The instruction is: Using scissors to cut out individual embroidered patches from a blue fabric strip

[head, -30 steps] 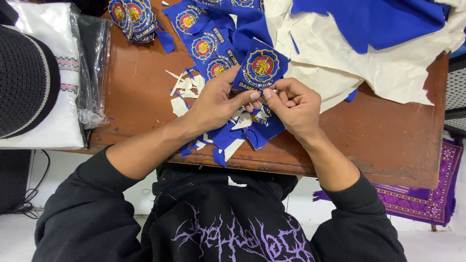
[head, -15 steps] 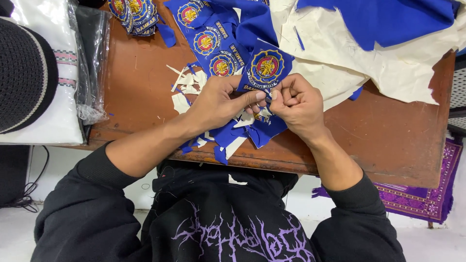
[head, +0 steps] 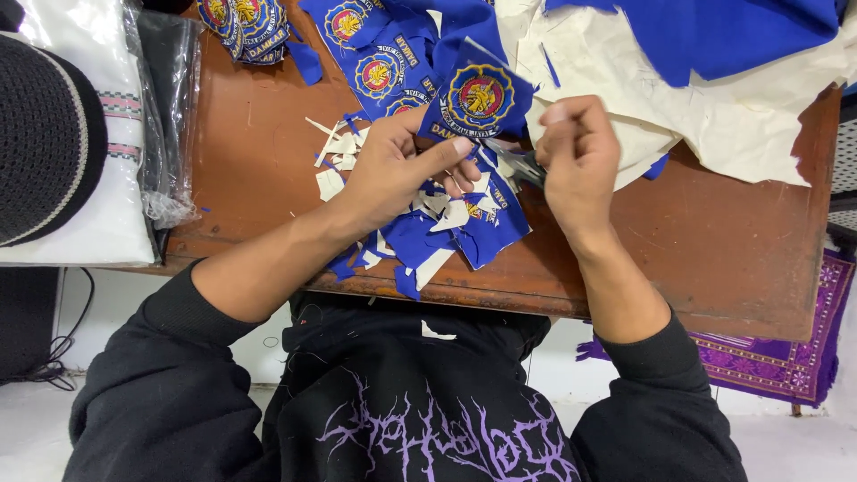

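Blue embroidered patch [head: 480, 96]: held above the brown counter [head: 714, 241], tilted, at the near edge of the blue fabric strip [head: 384, 54]. Left hand [head: 393, 170]: fingers closed on the patch's lower edge, thumb pressed on top. Right hand [head: 578, 152]: fingers curled tight around small scissors [head: 516, 162], whose blades meet the patch's lower right edge. Blue and white trimmings [head: 437, 223] lie on the counter under both hands. Cream backing cloth [head: 714, 116] lies just beside the right hand.
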